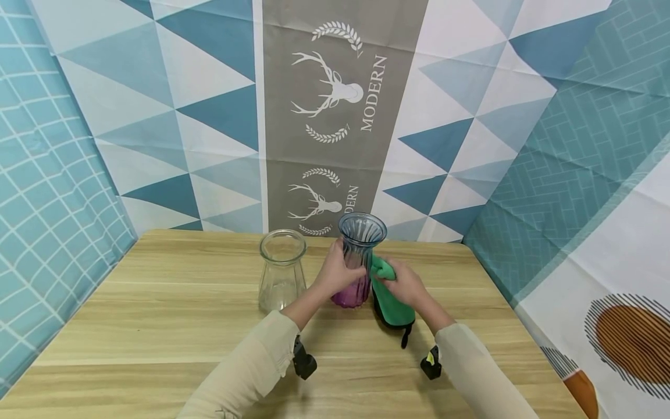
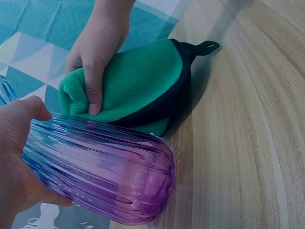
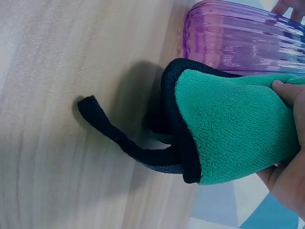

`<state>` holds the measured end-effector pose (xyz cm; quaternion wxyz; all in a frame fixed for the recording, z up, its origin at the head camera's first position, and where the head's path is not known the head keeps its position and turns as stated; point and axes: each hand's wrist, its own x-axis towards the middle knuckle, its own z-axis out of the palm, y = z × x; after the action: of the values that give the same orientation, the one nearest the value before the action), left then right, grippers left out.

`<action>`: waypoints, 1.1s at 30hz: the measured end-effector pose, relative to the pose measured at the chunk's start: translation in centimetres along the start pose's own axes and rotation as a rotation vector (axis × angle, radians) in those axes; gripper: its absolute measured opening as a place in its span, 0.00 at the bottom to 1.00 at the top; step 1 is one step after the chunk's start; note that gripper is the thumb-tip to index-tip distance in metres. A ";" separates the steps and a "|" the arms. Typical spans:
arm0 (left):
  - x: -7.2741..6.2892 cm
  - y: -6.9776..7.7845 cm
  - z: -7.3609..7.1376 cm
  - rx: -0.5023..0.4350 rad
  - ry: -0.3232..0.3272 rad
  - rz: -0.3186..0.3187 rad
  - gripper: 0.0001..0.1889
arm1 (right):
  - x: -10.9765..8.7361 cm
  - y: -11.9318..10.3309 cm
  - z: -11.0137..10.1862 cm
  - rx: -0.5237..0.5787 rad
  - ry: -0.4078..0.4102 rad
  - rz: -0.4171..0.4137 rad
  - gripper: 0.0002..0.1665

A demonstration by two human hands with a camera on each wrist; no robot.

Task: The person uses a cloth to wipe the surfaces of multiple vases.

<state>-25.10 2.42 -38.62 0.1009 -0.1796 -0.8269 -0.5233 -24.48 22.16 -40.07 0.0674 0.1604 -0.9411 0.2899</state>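
Observation:
A ribbed glass vase (image 1: 358,250), blue at its flared rim and purple at the base, stands near the back of the table. My left hand (image 1: 337,270) grips it around the upper body, thumb and fingers on opposite sides. In my right hand (image 1: 405,283) is a green towel (image 1: 391,302) with black edging and a black hanging loop (image 3: 114,133). The thumb pinches its bunched top, seen in the left wrist view, while the lower part hangs down beside the vase's right side. In the right wrist view the vase's purple base (image 3: 205,36) shows just past the towel.
A clear glass vase (image 1: 281,273) with a wide rim stands on the wooden table (image 1: 157,337), left of my left forearm. Patterned cloth (image 1: 214,116) hangs behind the table's back edge, with more at both sides. A small black device (image 1: 303,359) sits at each wrist.

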 end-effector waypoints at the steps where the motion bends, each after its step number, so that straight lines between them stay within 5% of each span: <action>1: 0.0 0.0 0.0 -0.003 -0.001 0.001 0.43 | 0.0 0.1 0.1 -0.007 -0.005 0.007 0.28; 18: -0.1 0.1 0.3 -0.014 0.032 -0.076 0.46 | -0.2 0.9 1.2 -0.122 -0.108 0.065 0.25; 33: -0.3 0.2 0.1 -0.011 0.025 -0.084 0.46 | -0.5 1.1 1.3 -0.065 -0.060 0.074 0.26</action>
<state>-24.77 2.55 -38.59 0.0882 -0.1385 -0.8296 -0.5337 -24.43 22.42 -41.85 0.0338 0.1318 -0.9569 0.2564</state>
